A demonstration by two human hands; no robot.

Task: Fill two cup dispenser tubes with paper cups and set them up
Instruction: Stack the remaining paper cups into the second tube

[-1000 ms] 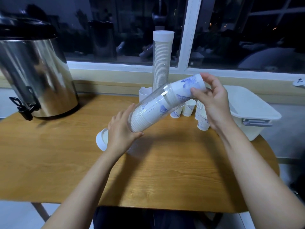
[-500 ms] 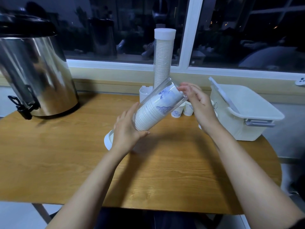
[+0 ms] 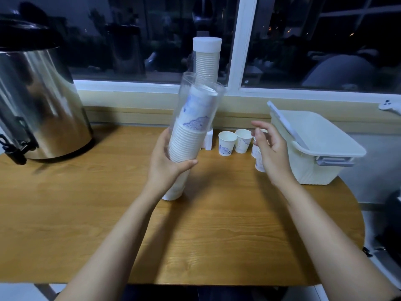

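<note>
- Over the wooden table, the left hand grips a clear dispenser tube low on its body, thumb across the front and fingers wrapped behind.
- The tube stands nearly upright, its open top leaning a little to the right. We cannot tell whether its white end cap touches the table.
- Inside it we see a stack of paper cups, packed tight in the lower half. The uppermost cups, printed in blue, stop short of the rim.
- The right hand hangs apart from the tube, holding nothing, its fingers loose and slightly spread.
- Just beside that hand stand loose cups. Two are upright and look empty; others are partly hidden behind the hand.
- Behind the held tube, a second tube stands upright against the window frame. It is full of cups up to its white top cap.
- At the right edge of the table sits a white storage box under its lid. What it holds is hidden from us.
- At the left stands a steel urn with a black lid and tap.
</note>
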